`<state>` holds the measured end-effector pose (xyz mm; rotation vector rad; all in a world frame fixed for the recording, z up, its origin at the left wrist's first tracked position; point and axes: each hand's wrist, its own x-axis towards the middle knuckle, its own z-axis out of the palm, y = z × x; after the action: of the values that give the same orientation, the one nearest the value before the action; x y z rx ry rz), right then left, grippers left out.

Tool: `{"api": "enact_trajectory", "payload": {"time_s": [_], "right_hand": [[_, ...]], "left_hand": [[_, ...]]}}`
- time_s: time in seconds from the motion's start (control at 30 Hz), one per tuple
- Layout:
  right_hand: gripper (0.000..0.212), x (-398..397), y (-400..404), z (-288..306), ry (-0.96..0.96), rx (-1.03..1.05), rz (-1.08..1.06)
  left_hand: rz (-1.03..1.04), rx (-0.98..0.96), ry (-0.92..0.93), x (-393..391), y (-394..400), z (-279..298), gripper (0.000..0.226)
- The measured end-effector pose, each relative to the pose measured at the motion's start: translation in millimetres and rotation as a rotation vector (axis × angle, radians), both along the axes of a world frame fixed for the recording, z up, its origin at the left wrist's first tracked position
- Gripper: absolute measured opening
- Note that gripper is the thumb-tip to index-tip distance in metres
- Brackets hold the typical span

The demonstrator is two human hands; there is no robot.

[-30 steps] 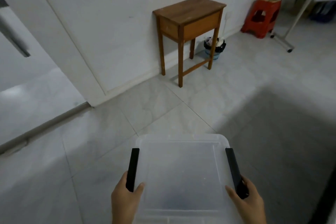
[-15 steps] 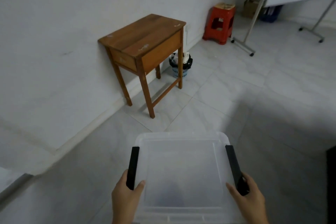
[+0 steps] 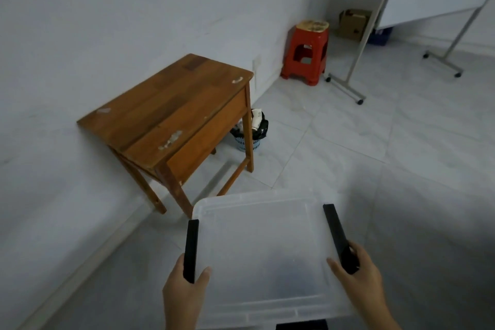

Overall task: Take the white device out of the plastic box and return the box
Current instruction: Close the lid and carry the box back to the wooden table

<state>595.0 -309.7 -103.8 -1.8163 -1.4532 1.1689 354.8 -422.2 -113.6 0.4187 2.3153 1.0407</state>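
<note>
Both hands low in view, forearms reaching forward. Left hand [image 3: 184,295] wrapped around the left black clip [image 3: 190,249] of the plastic box [image 3: 262,249], thumb on top. Right hand [image 3: 361,284] gripping the right clip [image 3: 338,238] (fingers curled under, partly hidden).

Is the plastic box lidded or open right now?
Lidded: a translucent lid covers the plastic box, with black latches on both sides down.

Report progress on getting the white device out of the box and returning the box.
Done: nothing visible yet; the lid is on the plastic box. In hand: left hand and right hand carry it by its black latches near the wooden table. Left: open it, remove the device, return the box. Contents unclear through the lid.
</note>
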Motion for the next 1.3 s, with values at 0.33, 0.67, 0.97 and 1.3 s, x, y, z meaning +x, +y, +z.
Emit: {"api": "enact_trajectory", "payload": {"time_s": [0.33, 0.67, 0.97, 1.3], "right_hand": [[0.052, -88, 283, 29, -0.061, 0.106, 0.298], [0.049, -288, 444, 77, 0.17, 0.25, 0.604], [0.054, -473, 521, 98, 0.153, 0.215, 0.953], [0.056, -602, 566, 93, 0.091, 0.16, 1.118]], "left_hand": [[0.183, 0.022, 0.067, -52, 227, 30, 0.052], [0.442, 0.172, 0.359, -186, 327, 86, 0.04], [0.562, 0.194, 0.333, -330, 379, 85, 0.023], [0.684, 0.034, 0.268, -423, 415, 90, 0.051]]}}
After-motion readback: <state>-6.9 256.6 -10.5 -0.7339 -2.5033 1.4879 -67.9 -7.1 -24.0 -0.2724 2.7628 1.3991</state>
